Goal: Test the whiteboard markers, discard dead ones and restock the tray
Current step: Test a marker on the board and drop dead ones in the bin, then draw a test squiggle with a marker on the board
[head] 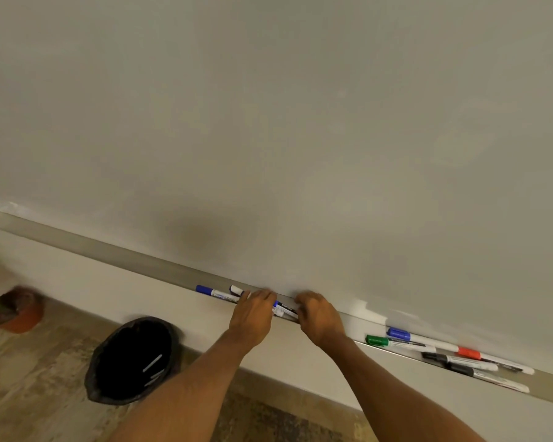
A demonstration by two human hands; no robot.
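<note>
A long metal tray [115, 250] runs under the whiteboard [269, 122]. Both hands are at the tray's middle. My left hand [254, 311] and my right hand [316, 314] have their fingers curled over a small bunch of markers [284, 307] lying between them; a black-labelled one and a blue-capped one show there. Left of my left hand lie a blue-capped marker [213, 292] and another white marker [236, 290]. Further right in the tray lie green [396, 344], blue [418, 338], red [492, 357] and black-capped [460, 362] markers.
A black-lined waste bin [135, 358] stands on the floor below the tray to the left, with pale marker-like sticks inside. A terracotta plant pot [20, 311] sits at the far left on the floor.
</note>
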